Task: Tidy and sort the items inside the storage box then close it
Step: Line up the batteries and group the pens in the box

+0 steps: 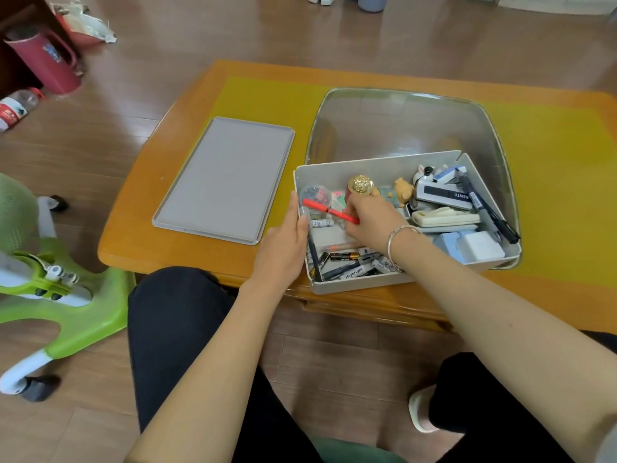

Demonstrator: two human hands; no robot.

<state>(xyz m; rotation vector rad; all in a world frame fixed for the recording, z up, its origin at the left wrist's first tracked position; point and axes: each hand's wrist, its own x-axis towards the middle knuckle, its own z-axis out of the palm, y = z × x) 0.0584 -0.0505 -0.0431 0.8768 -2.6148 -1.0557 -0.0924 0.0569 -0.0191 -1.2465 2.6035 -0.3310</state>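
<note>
The grey storage box (pixel 377 168) stands open at the table's front edge, inside a shiny metal tray (pixel 400 121). It holds pens, batteries (pixel 344 256), a white stapler (pixel 444 217), small figurines (pixel 402 190), a gold-capped bottle (pixel 360 184) and white-blue adapters (pixel 474 247). My right hand (pixel 370 220) reaches into the box and pinches a red pen (pixel 329 211), lifted a little above the other items. My left hand (pixel 283 245) rests against the box's left wall, thumb on the rim. The grey lid (pixel 223 178) lies flat on the table to the left of the box.
The orange wooden table (pixel 140 235) has a yellow mat (pixel 561 182). A green and white child's ride-on toy (pixel 66 295) stands at the left on the wooden floor. A red jug (pixel 46 58) and a plastic bottle (pixel 16 110) are at far left. My knees are under the table edge.
</note>
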